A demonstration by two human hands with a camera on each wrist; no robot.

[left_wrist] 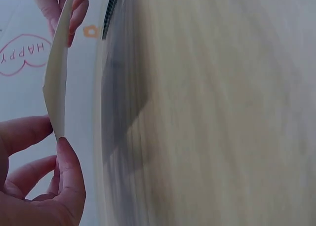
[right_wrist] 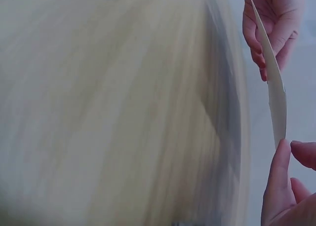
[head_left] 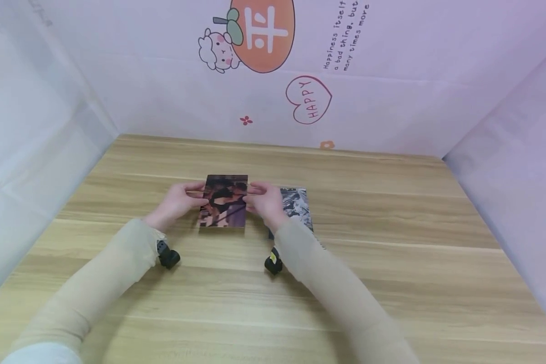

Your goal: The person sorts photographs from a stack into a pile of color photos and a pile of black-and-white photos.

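A dark colour photo print (head_left: 224, 201) is held up above the wooden table (head_left: 391, 263). My left hand (head_left: 178, 200) pinches its left edge and my right hand (head_left: 265, 200) pinches its right edge. In the left wrist view the print (left_wrist: 57, 83) shows edge-on, pale on its back and slightly bowed, between my left thumb and fingers (left_wrist: 66, 171) and the far hand (left_wrist: 59, 9). The right wrist view shows the same curved print (right_wrist: 272, 83) between my right fingertips (right_wrist: 284, 162) and the other hand (right_wrist: 271, 23).
A black-and-white photo (head_left: 297, 205) lies flat on the table just right of my right hand, partly hidden by the wrist. Pink printed walls (head_left: 309, 91) close the table in at the back and both sides.
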